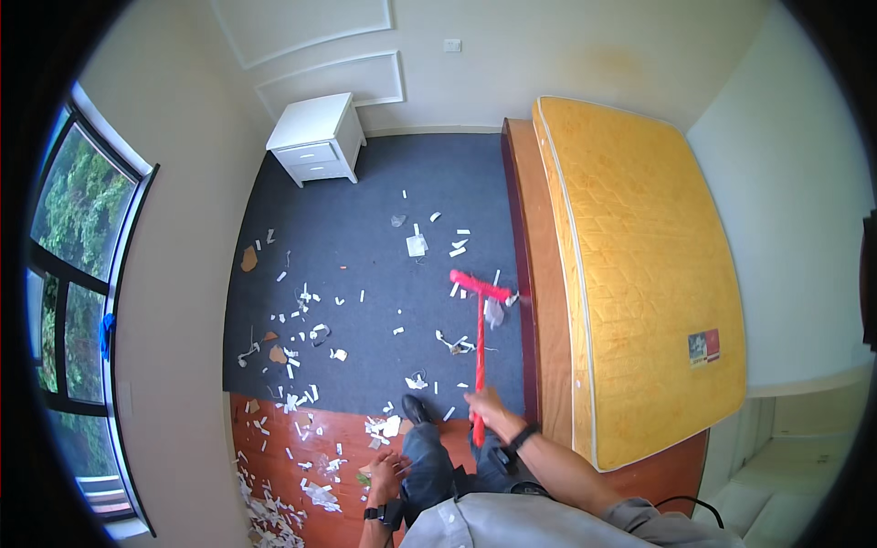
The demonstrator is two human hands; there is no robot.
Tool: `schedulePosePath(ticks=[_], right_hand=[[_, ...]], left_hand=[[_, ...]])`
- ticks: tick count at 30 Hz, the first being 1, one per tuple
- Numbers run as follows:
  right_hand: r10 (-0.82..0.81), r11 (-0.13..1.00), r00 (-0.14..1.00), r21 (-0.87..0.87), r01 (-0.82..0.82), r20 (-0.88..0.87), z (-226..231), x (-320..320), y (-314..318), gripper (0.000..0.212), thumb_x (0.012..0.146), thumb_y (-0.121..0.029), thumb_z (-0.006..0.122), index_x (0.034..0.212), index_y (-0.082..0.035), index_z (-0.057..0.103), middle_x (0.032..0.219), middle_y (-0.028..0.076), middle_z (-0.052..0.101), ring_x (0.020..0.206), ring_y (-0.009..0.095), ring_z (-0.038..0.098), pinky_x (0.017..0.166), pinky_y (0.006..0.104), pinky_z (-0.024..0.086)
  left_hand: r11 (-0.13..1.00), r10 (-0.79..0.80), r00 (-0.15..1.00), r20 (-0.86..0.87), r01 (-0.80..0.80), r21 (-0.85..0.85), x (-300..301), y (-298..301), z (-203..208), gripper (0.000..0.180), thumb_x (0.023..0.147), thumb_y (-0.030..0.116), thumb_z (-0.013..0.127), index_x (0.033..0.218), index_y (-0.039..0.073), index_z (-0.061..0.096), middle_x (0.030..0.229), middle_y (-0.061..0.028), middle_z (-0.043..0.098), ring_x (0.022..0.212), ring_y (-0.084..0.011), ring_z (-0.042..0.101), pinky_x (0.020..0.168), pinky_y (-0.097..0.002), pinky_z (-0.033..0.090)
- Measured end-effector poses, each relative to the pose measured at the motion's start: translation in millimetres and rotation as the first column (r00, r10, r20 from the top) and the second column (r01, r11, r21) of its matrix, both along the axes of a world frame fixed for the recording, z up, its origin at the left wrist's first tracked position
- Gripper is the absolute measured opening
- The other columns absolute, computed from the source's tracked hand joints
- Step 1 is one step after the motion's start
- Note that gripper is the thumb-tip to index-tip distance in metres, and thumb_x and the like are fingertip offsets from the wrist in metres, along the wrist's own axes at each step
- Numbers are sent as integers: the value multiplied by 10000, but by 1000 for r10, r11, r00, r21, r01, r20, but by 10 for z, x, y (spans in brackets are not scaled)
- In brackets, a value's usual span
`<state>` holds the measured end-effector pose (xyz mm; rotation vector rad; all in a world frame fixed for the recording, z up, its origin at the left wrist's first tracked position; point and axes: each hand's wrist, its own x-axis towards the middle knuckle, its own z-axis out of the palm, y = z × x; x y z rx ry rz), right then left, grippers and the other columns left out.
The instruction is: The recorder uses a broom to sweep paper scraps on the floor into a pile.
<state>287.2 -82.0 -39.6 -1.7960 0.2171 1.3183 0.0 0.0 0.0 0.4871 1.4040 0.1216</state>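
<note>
My right hand (pixel 491 411) is closed around the handle of a red broom (pixel 480 352), low on its stick. The pinkish-red broom head (pixel 480 286) rests on the dark blue carpet (pixel 365 237), close to the bed base. Beside its bristles lie a pale, crumpled plastic piece (pixel 494 313) and small white scraps. Off to the left, in front of my thigh, my left hand (pixel 389 469) hangs with loosely bent fingers and nothing visible in it.
Along the right stands a wooden bed base (pixel 539 283) with a yellow mattress (pixel 649 265). A white nightstand (pixel 318 139) stands at the far wall. Paper scraps (pixel 292 402) litter the carpet; a denser pile (pixel 269 516) covers reddish wood flooring (pixel 356 511) at lower left. Windows (pixel 87 301) line the left wall.
</note>
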Motion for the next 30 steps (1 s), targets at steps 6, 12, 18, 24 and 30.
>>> schedulePosePath(ticks=[6, 12, 18, 24, 30], right_hand=[[14, 993, 971, 113, 14, -240, 1405, 198, -371, 186, 867, -168, 587, 764, -93, 451, 549, -2, 461, 393, 104, 458, 334, 274, 360], [-26, 998, 999, 53, 28, -43, 1205, 287, 509, 180, 848, -166, 593, 769, -85, 453, 548, 6, 470, 377, 121, 467, 329, 285, 376], [-107, 989, 969, -79, 127, 225, 475, 484, 1643, 186, 869, -198, 594, 814, -71, 470, 540, 21, 462, 369, 136, 468, 318, 301, 371], [-379, 902, 908, -145, 406, 180, 132, 605, 2328, 195, 877, -213, 583, 827, -86, 443, 566, 26, 471, 399, 142, 483, 330, 326, 379], [-674, 714, 641, -103, 692, -367, 677, 583, 2597, 177, 889, -214, 586, 837, -149, 430, 562, -13, 407, 418, 106, 401, 391, 308, 333]], left_hand=[[997, -53, 995, 81, 48, 54, 464, 923, -14, 159, 884, 95, 497, 1038, 57, 479, 892, -112, 601, 818, -247, 621, 676, -378, 505], [960, -279, 946, 162, 273, 59, 1341, 2262, -207, 204, 865, 87, 510, 1065, 51, 490, 817, -97, 626, 769, -221, 631, 642, -348, 507], [902, -425, 896, 129, 408, 140, 1703, 3638, 0, 310, 861, 77, 505, 1155, -3, 454, 839, -114, 627, 774, -223, 635, 656, -336, 513], [870, -469, 883, 9, 460, 178, 1764, 4543, 151, 280, 857, 64, 491, 1130, 17, 450, 823, -105, 611, 782, -227, 638, 636, -331, 499], [862, -500, 866, -23, 500, 85, 1923, 4999, 86, 144, 862, 63, 491, 1006, 57, 492, 821, -101, 613, 758, -224, 638, 608, -325, 495]])
